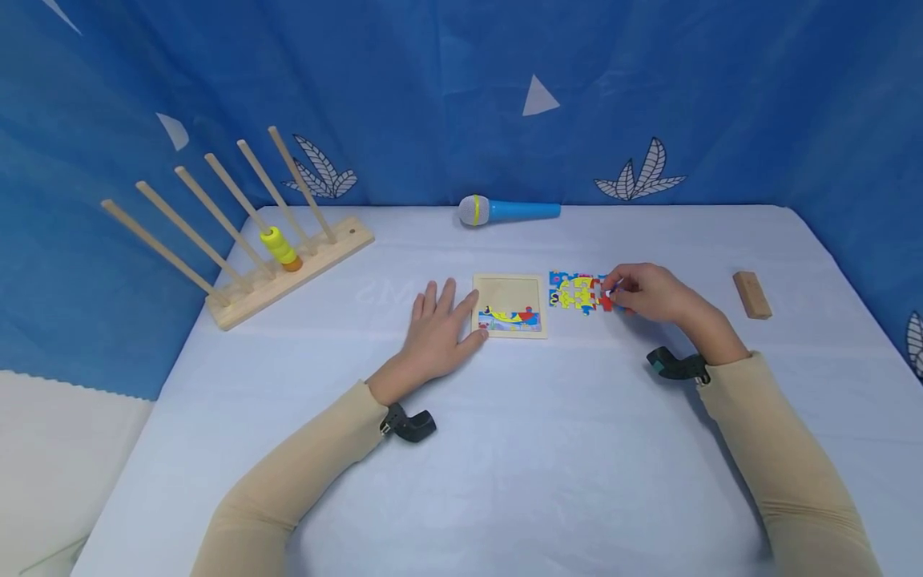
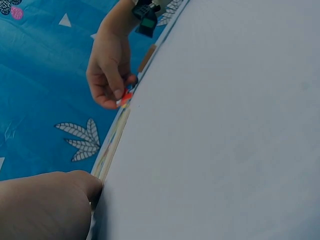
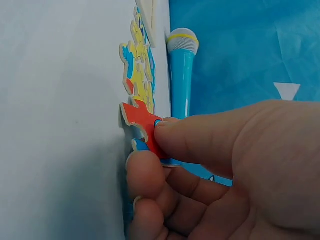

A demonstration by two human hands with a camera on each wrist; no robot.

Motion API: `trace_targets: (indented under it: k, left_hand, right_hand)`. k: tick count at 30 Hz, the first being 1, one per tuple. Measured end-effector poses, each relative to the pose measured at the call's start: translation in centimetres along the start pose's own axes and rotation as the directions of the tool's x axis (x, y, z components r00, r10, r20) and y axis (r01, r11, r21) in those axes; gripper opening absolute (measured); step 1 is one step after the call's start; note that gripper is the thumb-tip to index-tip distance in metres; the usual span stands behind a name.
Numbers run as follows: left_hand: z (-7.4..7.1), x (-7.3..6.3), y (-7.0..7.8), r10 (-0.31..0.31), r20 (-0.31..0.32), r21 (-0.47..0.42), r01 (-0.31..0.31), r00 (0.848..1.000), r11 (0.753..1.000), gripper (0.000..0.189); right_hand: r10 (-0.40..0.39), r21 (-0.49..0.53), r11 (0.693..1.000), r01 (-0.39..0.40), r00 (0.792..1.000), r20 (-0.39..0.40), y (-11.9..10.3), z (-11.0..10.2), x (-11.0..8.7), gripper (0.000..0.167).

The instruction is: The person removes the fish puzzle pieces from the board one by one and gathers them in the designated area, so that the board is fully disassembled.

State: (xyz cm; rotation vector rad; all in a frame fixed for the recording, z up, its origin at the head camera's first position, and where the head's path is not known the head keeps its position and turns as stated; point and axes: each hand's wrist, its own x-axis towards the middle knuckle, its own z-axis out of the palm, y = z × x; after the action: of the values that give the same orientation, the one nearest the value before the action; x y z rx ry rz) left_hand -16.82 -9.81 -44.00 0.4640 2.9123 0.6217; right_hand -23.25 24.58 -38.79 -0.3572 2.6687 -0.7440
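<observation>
My right hand (image 1: pixel 652 292) pinches a red jigsaw piece (image 3: pixel 142 117) between thumb and fingers; in the right wrist view the piece is tilted up off the table. Several loose puzzle pieces (image 1: pixel 577 293), mostly yellow, blue and red, lie close together to its left. Beside them is a square wooden puzzle tray (image 1: pixel 510 335), its lower part filled with joined pieces (image 1: pixel 508 320) and its upper part bare. My left hand (image 1: pixel 436 340) lies flat with fingers spread, thumb and index finger touching the tray's left edge. The right hand's curled fingers hide some pieces.
At the back left stands a wooden peg rack (image 1: pixel 288 280) with tall pegs and several yellow rings (image 1: pixel 276 244) on one of them. A blue toy microphone (image 1: pixel 522 211) lies along the back edge. A wooden block (image 1: pixel 752 295) rests at the far right.
</observation>
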Motion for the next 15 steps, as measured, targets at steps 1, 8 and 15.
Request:
trace_targets:
  k: [1,8,15]
  left_hand:
    - [-0.02,0.01,-0.01,0.0,-0.002,0.0,0.0,1.0,1.0,0.07]
    - [-0.07,0.02,-0.04,-0.004,0.001,0.004,0.004,1.0,1.0,0.07]
    - [-0.01,0.04,-0.01,0.002,-0.005,-0.002,-0.002,1.0,1.0,0.07]
  right_hand:
    - [0.002,0.001,1.0,-0.002,1.0,0.003,0.03,0.04,0.04,0.019]
    - [0.053,-0.052,0.997,-0.053,0.999,-0.01,-0.04,0.27,0.28,0.023]
    - [0.084,-0.113,0.989,-0.091,0.994,-0.067,-0.08,0.61,0.28,0.026]
